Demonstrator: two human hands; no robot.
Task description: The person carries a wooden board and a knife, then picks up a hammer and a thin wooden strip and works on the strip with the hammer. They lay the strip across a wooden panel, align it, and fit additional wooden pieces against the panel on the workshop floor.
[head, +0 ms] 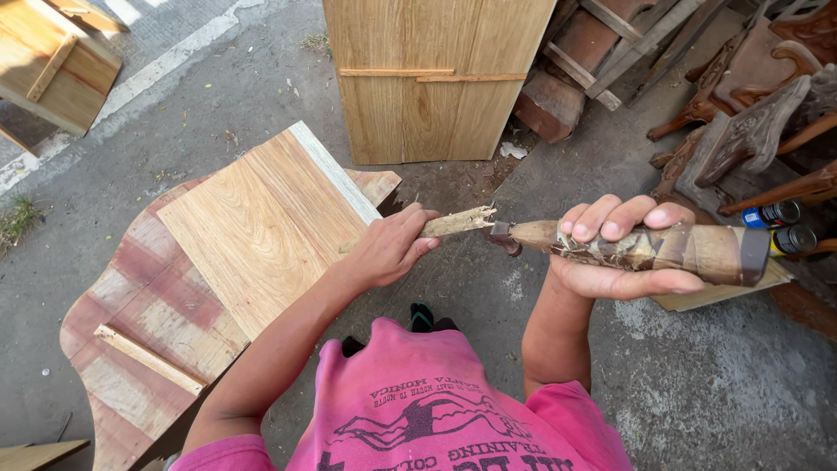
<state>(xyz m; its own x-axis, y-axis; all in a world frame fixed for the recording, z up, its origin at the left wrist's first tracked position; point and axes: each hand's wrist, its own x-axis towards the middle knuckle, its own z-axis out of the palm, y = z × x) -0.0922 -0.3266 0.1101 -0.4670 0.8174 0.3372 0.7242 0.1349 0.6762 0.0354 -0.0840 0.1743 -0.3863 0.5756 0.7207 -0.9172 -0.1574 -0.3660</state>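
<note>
Two hands: left (388, 249) pinching wood sliver (453, 223), right (615, 249) gripping chisel handle (645, 249) (blade mostly hidden).

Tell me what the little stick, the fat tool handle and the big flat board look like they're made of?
The stick in the left hand looks like raw, splintery wood: pale and ragged. The tool handle in the right hand seems to be smooth wood, streaked brown and cream, with a dark, maybe metal, band. The board looks like unfinished light plywood with visible grain.
</note>
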